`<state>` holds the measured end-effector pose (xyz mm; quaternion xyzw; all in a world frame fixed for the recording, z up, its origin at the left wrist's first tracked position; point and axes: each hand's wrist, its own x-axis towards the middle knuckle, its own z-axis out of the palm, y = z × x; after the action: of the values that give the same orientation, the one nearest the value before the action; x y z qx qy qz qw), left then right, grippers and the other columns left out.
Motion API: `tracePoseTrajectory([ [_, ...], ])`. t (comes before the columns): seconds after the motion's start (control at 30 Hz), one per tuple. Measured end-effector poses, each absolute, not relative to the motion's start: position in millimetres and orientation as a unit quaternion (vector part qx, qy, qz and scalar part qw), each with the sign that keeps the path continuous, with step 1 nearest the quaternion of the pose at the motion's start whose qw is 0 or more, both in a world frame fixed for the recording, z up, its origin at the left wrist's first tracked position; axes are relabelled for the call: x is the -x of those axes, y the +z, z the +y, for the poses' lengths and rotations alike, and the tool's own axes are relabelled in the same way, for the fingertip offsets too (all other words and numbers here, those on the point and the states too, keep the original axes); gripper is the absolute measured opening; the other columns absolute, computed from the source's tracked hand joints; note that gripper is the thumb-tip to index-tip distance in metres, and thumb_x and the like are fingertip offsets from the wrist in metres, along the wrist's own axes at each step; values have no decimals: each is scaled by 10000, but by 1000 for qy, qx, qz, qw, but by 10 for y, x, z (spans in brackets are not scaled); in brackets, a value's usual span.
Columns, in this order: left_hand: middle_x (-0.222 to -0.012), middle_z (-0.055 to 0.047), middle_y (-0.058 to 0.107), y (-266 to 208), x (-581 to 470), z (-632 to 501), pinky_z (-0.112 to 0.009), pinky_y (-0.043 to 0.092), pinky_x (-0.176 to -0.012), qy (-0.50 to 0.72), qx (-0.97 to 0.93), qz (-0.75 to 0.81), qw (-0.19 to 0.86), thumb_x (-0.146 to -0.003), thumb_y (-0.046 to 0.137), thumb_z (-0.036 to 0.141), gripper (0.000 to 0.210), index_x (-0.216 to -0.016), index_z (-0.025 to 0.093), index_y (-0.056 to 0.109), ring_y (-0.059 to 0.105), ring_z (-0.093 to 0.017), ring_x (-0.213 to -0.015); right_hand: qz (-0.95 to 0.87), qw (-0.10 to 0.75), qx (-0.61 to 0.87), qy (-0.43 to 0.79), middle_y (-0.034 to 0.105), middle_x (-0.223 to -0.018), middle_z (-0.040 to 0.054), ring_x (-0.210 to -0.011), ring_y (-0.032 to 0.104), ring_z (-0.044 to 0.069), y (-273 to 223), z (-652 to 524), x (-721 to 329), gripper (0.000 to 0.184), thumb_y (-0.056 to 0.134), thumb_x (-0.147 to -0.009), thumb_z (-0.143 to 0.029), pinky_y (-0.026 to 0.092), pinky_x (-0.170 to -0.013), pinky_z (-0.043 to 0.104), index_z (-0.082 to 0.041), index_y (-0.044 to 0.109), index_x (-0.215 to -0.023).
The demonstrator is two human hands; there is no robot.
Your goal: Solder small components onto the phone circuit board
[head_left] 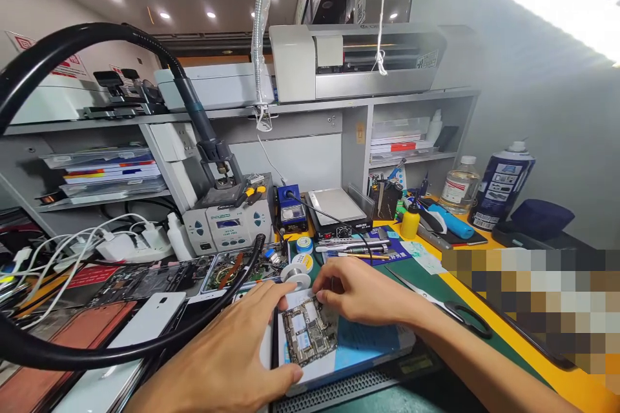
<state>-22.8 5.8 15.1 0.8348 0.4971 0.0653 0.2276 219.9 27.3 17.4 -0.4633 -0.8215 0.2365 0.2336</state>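
Observation:
A phone circuit board [310, 330] lies on a white and blue box [371, 342] in front of me. My left hand [227, 342] spans the board's left side with thumb and fingers apart, the thumb by its lower edge and the fingertips near its top. At the upper right corner of the board, my right hand [356, 290] has thumb and index finger pinched together. Whatever may be between those fingertips is too small or hidden to make out. Just behind the fingertips of both hands stands a spool of wire [295, 276].
A black hose [145, 352] loops across the left side, past a white phone [126, 348]. Scissors [443, 306] lie to the right on the green mat. Behind are a soldering station [230, 222], a hot plate [339, 210], several slim tools [358, 248] and a yellow bottle [410, 222].

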Motion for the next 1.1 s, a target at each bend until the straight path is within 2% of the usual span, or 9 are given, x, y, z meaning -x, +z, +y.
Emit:
tracePoseTrajectory([
  [0.2,-1442,-67,523,80,266,67,-429,443,-1040,109,-844,476,222,-697,744,465,890,-1498,369,368,509,-333,-1285,-816,251,458,249,723,-690,22,-583,554,138,141,249,-2163,201,604,-788,-145,367,-519,229,-166,792,-856],
  [0.3,-1368,-78,585,80,262,72,-401,491,-976,141,-849,465,209,-662,762,422,871,-1465,354,434,582,-324,-1197,-800,280,467,250,733,-736,8,-638,609,142,218,275,-2219,145,653,-802,-162,429,-563,228,-181,781,-869],
  [0.37,-1341,-84,598,105,254,79,-407,499,-972,134,-847,474,201,-650,762,417,836,-1432,342,475,589,-328,-1183,-770,321,497,239,737,-829,11,-705,653,146,317,345,-2379,152,638,-888,-235,494,-623,244,-181,746,-981],
  [0.43,-1315,-93,602,133,253,93,-425,504,-972,114,-845,485,192,-669,739,452,782,-1404,333,500,591,-330,-1167,-719,367,553,209,712,-934,39,-724,672,153,418,444,-2637,273,539,-997,-341,552,-641,302,-155,642,-1167],
  [0.5,-1261,-91,617,143,265,118,-426,523,-945,112,-849,485,178,-711,689,487,707,-1378,328,517,612,-317,-1105,-670,386,611,169,683,-1078,66,-828,684,183,474,540,-2925,314,569,-987,-370,581,-709,355,-160,606,-1218],
  [0.63,-1113,-68,652,97,315,207,-354,574,-797,191,-862,452,127,-836,549,509,516,-1316,320,554,646,-249,-890,-656,330,664,142,664,-1192,74,-973,673,228,384,658,-3263,269,620,-960,-327,577,-815,410,-170,644,-1177],
  [0.8,-1141,-58,654,61,360,305,-247,551,-568,261,-844,451,128,-902,492,509,413,-1247,299,578,614,-194,-768,-689,252,664,146,645,-1244,83,-1032,660,244,136,772,-3165,286,625,-957,-320,564,-860,434,-183,633,-1209],
  [0.9,-1116,-61,656,62,350,302,-233,519,-520,273,-838,449,145,-901,493,534,415,-1209,277,599,608,-197,-793,-700,220,662,156,639,-1259,84,-1046,656,249,53,879,-3079,297,629,-954,-318,563,-862,436,-185,629,-1219],
  [1.1,-1024,-29,665,41,213,210,-239,477,-536,322,-821,441,164,-912,486,499,336,-1119,286,643,604,-184,-785,-709,162,661,185,640,-1256,73,-1041,657,262,64,1082,-3051,302,638,-947,-325,568,-850,427,-181,638,-1212],
])
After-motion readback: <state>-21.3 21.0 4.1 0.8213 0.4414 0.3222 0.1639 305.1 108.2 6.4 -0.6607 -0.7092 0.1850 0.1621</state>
